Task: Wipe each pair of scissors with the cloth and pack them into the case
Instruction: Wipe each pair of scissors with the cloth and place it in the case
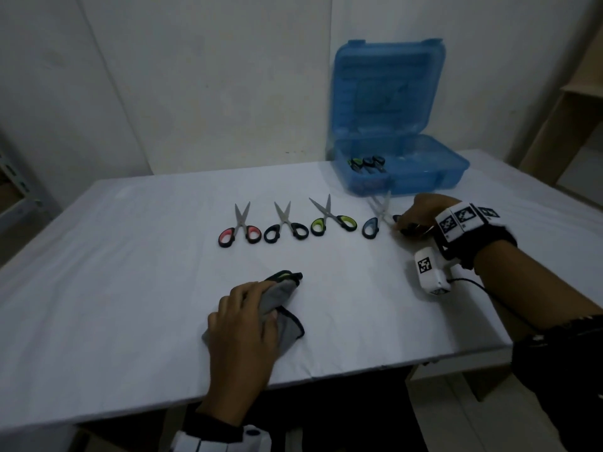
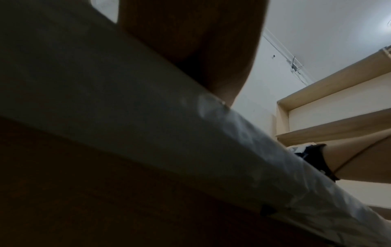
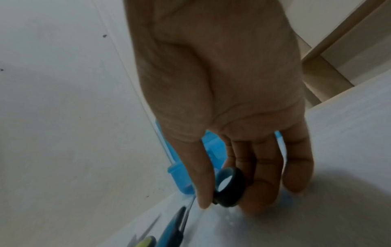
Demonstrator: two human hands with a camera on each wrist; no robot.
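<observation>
My left hand (image 1: 257, 301) grips a grey cloth (image 1: 282, 293) near the table's front, wrapped over a green-handled pair of scissors (image 1: 287, 275); only its handle shows. My right hand (image 1: 408, 223) pinches one handle loop (image 3: 229, 188) of the blue-handled scissors (image 1: 372, 225), the rightmost of a row. Left of them lie green-handled (image 1: 332, 220), dark-handled (image 1: 285, 227) and red-handled (image 1: 239, 231) scissors. The open blue case (image 1: 424, 177) stands at the back right with its lid (image 1: 388, 89) upright. It holds several scissors (image 1: 367, 164).
A white sheet covers the table (image 1: 130, 272). A wooden shelf unit (image 1: 574, 109) stands to the right, a metal rack (image 1: 16, 184) to the left. The left wrist view is mostly dark, showing the table's front edge (image 2: 232, 150) from below.
</observation>
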